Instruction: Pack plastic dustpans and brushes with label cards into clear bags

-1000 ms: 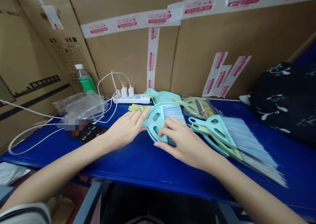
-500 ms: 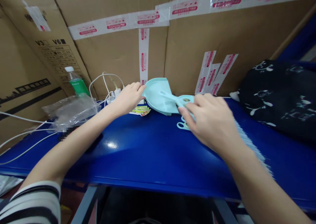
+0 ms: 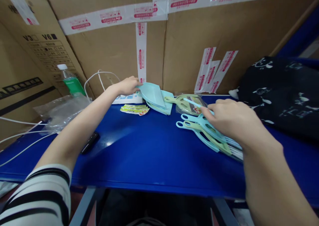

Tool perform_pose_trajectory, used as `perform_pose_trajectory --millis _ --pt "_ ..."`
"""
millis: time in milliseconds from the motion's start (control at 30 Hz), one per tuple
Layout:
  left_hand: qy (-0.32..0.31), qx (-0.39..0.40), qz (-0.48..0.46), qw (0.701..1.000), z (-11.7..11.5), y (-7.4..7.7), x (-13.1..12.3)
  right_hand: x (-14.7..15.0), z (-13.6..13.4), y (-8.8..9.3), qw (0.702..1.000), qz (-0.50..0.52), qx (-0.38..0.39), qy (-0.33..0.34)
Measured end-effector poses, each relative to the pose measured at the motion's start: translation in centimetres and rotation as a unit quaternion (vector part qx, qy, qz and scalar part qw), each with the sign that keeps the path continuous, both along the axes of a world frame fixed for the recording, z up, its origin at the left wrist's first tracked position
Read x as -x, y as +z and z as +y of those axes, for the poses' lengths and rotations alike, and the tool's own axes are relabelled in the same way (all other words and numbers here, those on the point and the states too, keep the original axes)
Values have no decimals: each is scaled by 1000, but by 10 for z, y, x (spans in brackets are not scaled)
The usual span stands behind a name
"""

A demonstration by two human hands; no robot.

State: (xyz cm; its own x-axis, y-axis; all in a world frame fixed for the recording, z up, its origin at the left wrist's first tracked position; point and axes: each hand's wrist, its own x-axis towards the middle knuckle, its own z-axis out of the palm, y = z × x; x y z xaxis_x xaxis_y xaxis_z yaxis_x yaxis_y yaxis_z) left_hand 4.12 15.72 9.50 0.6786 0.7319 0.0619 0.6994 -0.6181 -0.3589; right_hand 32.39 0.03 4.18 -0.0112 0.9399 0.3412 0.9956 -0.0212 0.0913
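Observation:
My left hand is closed on the left rim of a light blue dustpan, which rests at the back of the table on other light blue dustpans. My right hand grips a light blue brush; its thin handle sticks out to the left of the fingers, and the rest is hidden by the hand. Beneath that hand several brushes with blue and green handles lie stacked, bristles pointing right. A green brush in a clear bag lies between the dustpans and my right hand.
Yellow-green labels and a white power strip lie near my left hand. At left are a bottle, a plastic bag, cables and a black device. Cardboard stands behind; a black patterned bag lies right.
The brush in my right hand has come off the dustpan and moved right, over the stacked brushes. The dustpan in my left hand has come down onto the other dustpans.

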Motion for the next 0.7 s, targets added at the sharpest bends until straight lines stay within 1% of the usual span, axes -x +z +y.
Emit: perform_pose_trajectory --millis 100,233,300,400,500,567,700 --pt "-10 9 -4 1000 5 -2 -6 -1 1 -2 999 -17 26 9" --pt "19 37 -2 999 8 -2 -13 -5 4 -2 990 -24 135 15" --pt "29 49 3 998 9 0 -15 -7 6 -2 986 -19 167 10" --pt "28 60 8 998 12 5 -18 -6 5 -1 984 -17 176 18" --pt "15 97 6 995 15 6 -23 -4 3 0 984 -27 173 19" --pt "14 107 5 994 17 3 -28 -5 3 0 985 -33 167 25" --pt "24 67 3 997 20 -10 -42 -11 4 -5 988 -40 143 42"
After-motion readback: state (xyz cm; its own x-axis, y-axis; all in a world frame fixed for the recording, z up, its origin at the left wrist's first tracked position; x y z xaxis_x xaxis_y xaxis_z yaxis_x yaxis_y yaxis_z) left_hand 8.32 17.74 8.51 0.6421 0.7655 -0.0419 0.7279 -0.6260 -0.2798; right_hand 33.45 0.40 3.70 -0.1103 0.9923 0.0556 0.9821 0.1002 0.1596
